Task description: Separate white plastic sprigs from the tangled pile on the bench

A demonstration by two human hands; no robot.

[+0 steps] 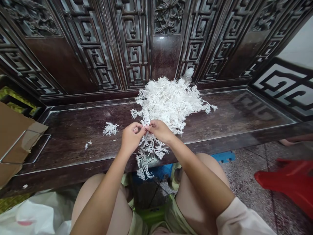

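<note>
A big heap of white branching plastic pieces [168, 98] lies on the dark wooden bench [234, 114]. At its front edge, my left hand [132, 134] and my right hand [159, 130] meet, fingertips pinched together on a white branching piece [153, 145]. Part of that piece hangs over the bench's front edge. The fingers cover the spot where they grip it. To the left of my left hand sits a small cluster of white sprigs [111, 129], with a tiny white scrap [87, 144] farther left.
A cardboard box [14, 137] with a metal wire frame [49, 143] stands at the left end. Behind the heap is a clear bottle [189, 73] against the carved backrest [166, 55]. A red stool [288, 186] is on the floor at right, a white bag [36, 212] at lower left.
</note>
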